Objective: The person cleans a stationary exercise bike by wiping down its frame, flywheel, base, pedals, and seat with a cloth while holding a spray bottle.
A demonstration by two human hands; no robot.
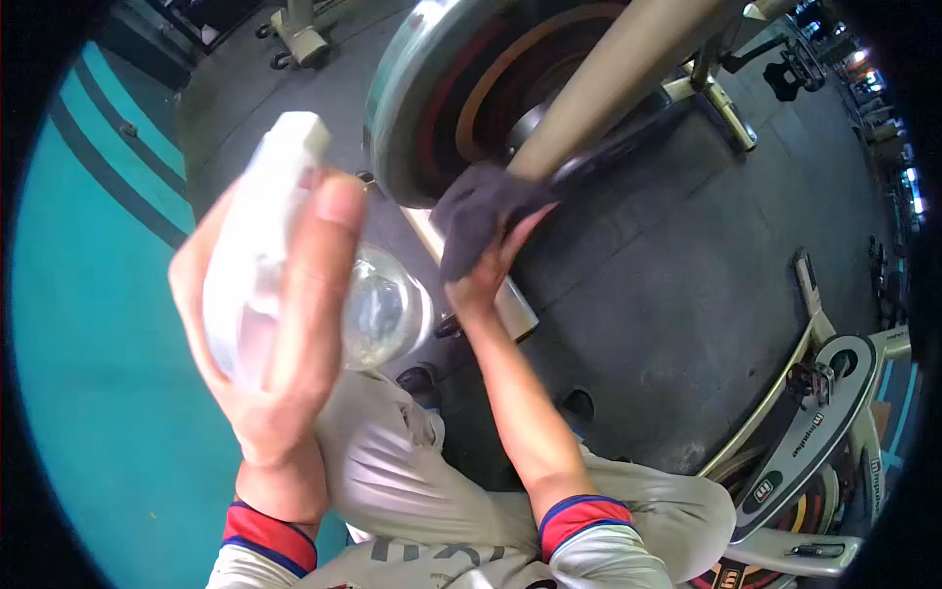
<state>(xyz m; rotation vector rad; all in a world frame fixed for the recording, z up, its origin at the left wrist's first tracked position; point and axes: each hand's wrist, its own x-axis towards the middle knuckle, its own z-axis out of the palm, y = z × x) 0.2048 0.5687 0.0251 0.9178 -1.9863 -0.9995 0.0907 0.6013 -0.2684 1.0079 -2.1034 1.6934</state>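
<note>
My left hand [304,285] is wrapped around the white head and neck of a spray bottle [383,309], held up close to the camera. Its clear body shows to the right of my fingers. With my right hand [486,270] I grip a dark cloth [476,211], pressed against the lower end of the beige frame tube [608,83] of an exercise bike. Beside the cloth is the bike's large flywheel [432,108], with red and orange rings. Part of my right hand is hidden by the cloth.
A second exercise bike [805,442] stands at the lower right. The bike's floor bar [515,309] lies below the cloth. Another machine's wheeled foot [297,41] is at the top left. A teal wall or floor panel [88,344] runs along the left.
</note>
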